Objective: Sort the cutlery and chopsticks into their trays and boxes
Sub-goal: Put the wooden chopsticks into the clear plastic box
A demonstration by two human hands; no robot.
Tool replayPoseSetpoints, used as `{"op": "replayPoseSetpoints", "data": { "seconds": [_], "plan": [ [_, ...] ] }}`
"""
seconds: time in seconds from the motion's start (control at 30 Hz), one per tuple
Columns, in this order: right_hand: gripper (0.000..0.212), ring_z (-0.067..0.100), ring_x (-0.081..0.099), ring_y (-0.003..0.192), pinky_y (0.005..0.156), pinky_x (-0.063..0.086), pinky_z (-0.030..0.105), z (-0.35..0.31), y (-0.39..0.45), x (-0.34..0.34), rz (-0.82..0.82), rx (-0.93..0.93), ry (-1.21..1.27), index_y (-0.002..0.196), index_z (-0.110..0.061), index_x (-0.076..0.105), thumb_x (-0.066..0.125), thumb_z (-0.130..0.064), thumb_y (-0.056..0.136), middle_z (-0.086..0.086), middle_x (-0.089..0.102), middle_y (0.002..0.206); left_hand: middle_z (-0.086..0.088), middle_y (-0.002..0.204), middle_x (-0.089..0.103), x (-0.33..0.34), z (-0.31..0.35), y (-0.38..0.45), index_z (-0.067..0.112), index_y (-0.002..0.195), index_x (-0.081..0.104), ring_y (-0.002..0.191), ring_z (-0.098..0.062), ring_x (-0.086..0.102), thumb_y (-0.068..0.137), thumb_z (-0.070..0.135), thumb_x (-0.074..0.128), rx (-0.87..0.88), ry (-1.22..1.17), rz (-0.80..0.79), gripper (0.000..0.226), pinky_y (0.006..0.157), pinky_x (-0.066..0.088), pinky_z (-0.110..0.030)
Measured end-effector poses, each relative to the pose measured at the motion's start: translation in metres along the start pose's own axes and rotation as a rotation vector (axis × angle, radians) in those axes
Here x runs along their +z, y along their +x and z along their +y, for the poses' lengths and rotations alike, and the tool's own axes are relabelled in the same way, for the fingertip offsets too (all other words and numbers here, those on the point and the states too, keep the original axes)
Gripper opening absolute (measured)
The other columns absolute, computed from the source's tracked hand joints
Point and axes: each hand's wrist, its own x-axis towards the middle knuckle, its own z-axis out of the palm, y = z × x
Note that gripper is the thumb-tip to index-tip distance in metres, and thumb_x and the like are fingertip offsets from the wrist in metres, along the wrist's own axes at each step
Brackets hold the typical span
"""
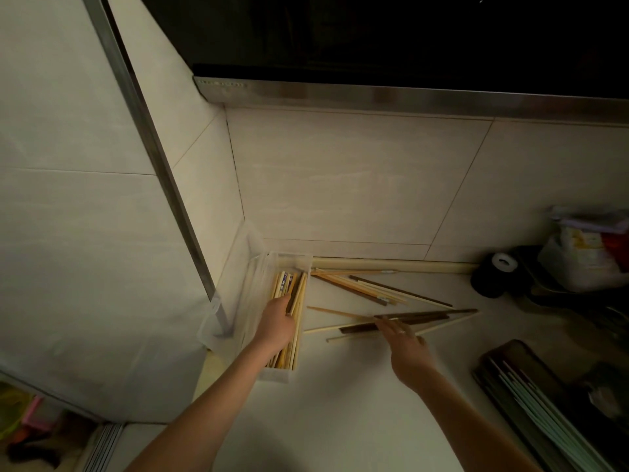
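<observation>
Dim counter [340, 403]: my left hand [277, 321] lowers chopsticks into the half-full clear box [287, 374], right hand [405, 345] pinches loose chopsticks [384, 287], many still unsorted.

My only view is head-worn, looking steeply down and forward from close above the pale countertop [340, 403] into the tiled wall corner [235, 185].

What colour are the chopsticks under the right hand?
Dark brown chopsticks among pale wooden ones, seen in the head view.
</observation>
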Motion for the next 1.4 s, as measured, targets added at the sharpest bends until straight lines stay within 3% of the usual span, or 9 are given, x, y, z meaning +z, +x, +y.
{"op": "replayPoseSetpoints", "data": {
  "seconds": [0.17, 0.3, 0.5, 0.63, 0.77, 0.9, 1.07, 1.17, 1.4],
  "plan": [
    [0.050, 0.018, 0.039, 0.131, 0.102, 0.034, 0.032, -0.012, 0.000, 0.012, -0.019, -0.044, -0.134, 0.143, -0.021, 0.028, 0.036, -0.010, 0.096, 0.001, 0.038, 0.146, -0.011, 0.150, 0.033, 0.004, 0.000, 0.000, 0.011, 0.146, 0.031, 0.138, -0.025, 0.031, 0.094, -0.002, 0.036, 0.012, -0.007, 0.011, 0.054, 0.114, 0.028, -0.035],
    [0.040, 0.023, 0.044, 0.121, 0.094, 0.039, 0.036, -0.014, 0.000, 0.016, -0.011, -0.099, -0.207, 0.132, -0.019, 0.039, 0.039, -0.008, 0.094, 0.003, 0.045, 0.135, -0.011, 0.148, 0.036, 0.005, -0.003, 0.002, 0.011, 0.144, 0.033, 0.137, -0.025, 0.033, 0.093, -0.002, 0.039, 0.028, 0.002, 0.019, 0.053, 0.111, 0.030, -0.034],
    [0.052, 0.030, 0.042, 0.124, 0.095, 0.038, 0.042, -0.010, -0.010, 0.028, -0.081, -0.342, -0.385, 0.140, -0.010, 0.030, 0.039, 0.003, 0.090, 0.013, 0.037, 0.142, -0.012, 0.144, 0.040, 0.007, -0.003, 0.002, 0.009, 0.140, 0.041, 0.134, -0.024, 0.038, 0.092, -0.005, 0.037, 0.076, -0.003, 0.052, 0.050, 0.109, 0.031, -0.030],
    [0.054, 0.031, 0.041, 0.123, 0.096, 0.039, 0.042, -0.006, -0.015, 0.029, -0.022, -0.345, -0.388, 0.141, -0.014, 0.026, 0.042, -0.002, 0.091, 0.014, 0.035, 0.142, -0.011, 0.134, 0.051, 0.005, 0.003, -0.004, 0.005, 0.129, 0.053, 0.124, -0.023, 0.049, 0.088, -0.010, 0.040, 0.215, 0.019, 0.169, 0.047, 0.104, 0.036, -0.025],
    [0.040, 0.027, 0.045, 0.120, 0.094, 0.040, 0.035, -0.015, -0.014, 0.011, 0.203, -0.224, -0.136, 0.135, -0.020, 0.034, 0.035, -0.011, 0.096, 0.008, 0.047, 0.135, -0.001, 0.115, 0.062, 0.008, 0.011, -0.010, 0.013, 0.113, 0.064, 0.103, -0.012, 0.060, 0.086, -0.007, 0.045, 0.481, 0.032, 0.203, 0.039, 0.094, 0.047, -0.025],
    [0.006, 0.020, 0.054, 0.077, 0.063, 0.041, 0.031, -0.047, -0.015, -0.022, 0.490, -0.162, 0.363, 0.099, -0.020, 0.042, 0.039, -0.015, 0.098, 0.005, 0.059, 0.093, 0.002, 0.100, 0.067, 0.022, 0.021, -0.007, 0.013, 0.113, 0.062, 0.089, -0.004, 0.064, 0.088, -0.007, 0.049, 0.412, -0.105, -0.060, 0.035, 0.089, 0.052, -0.025],
    [0.007, 0.011, 0.062, 0.070, 0.057, 0.050, 0.029, -0.085, -0.013, -0.051, 0.622, -0.182, 0.792, 0.104, -0.012, 0.044, 0.045, -0.014, 0.097, -0.004, 0.061, 0.084, 0.010, 0.098, 0.067, 0.040, 0.030, -0.007, 0.023, 0.109, 0.062, 0.090, 0.002, 0.062, 0.086, 0.003, 0.060, 0.330, -0.117, -0.282, 0.030, 0.084, 0.048, -0.012],
    [0.008, 0.006, 0.063, 0.071, 0.058, 0.052, 0.024, -0.098, -0.009, -0.060, 0.612, -0.128, 0.960, 0.103, -0.015, 0.046, 0.049, -0.014, 0.097, -0.003, 0.064, 0.083, 0.017, 0.073, 0.068, 0.040, 0.033, -0.009, 0.035, 0.082, 0.062, 0.071, 0.003, 0.064, 0.087, 0.004, 0.055, 0.328, -0.193, -0.199, 0.032, 0.066, 0.046, -0.010],
    [0.004, 0.014, 0.061, 0.059, 0.057, 0.053, 0.029, -0.101, 0.006, -0.063, 0.486, 0.050, 1.242, 0.099, -0.011, 0.046, 0.049, -0.010, 0.096, 0.007, 0.067, 0.084, 0.000, 0.082, 0.069, 0.031, 0.035, -0.010, 0.016, 0.092, 0.069, 0.066, -0.014, 0.067, 0.090, 0.003, 0.058, 0.257, -0.402, -0.175, 0.017, 0.065, 0.055, -0.026]
  ]
}}
